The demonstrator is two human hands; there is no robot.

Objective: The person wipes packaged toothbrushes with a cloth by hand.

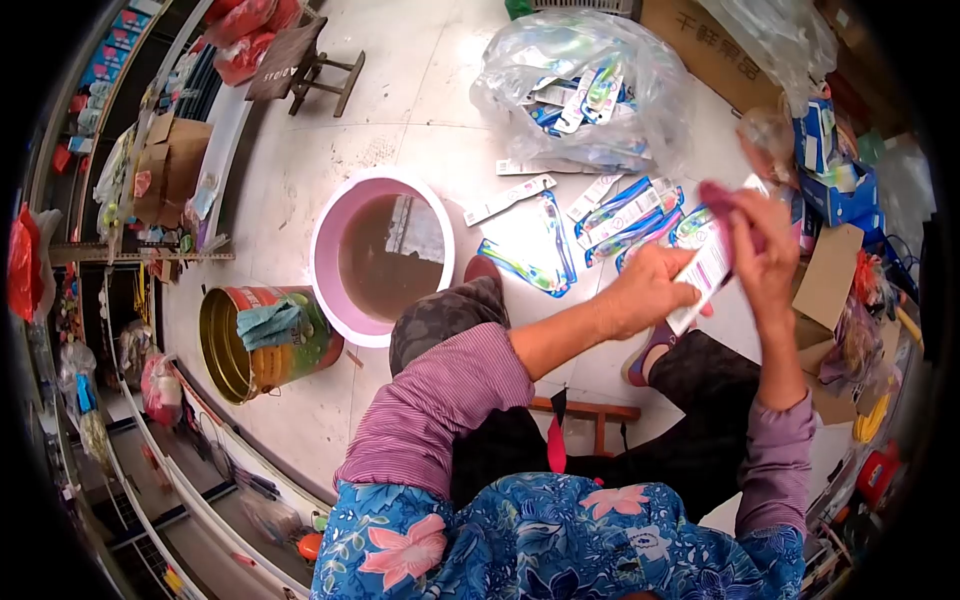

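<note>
My left hand is closed on a white-backed toothbrush package, gripping it near its lower end. My right hand has its fingers curled around a dark pink cloth at the package's upper end; the cloth is slightly blurred. On the floor beyond my hands lie several toothbrush packages, some overlapping, in blue, green and white. Behind them, a clear plastic bag stands open with many more such packages inside.
A pink basin of murky water stands left of my leg. Beside it lies a tipped metal bucket with a teal cloth over it. A small stool is at the back left. Shelves line the left; cardboard boxes crowd the right.
</note>
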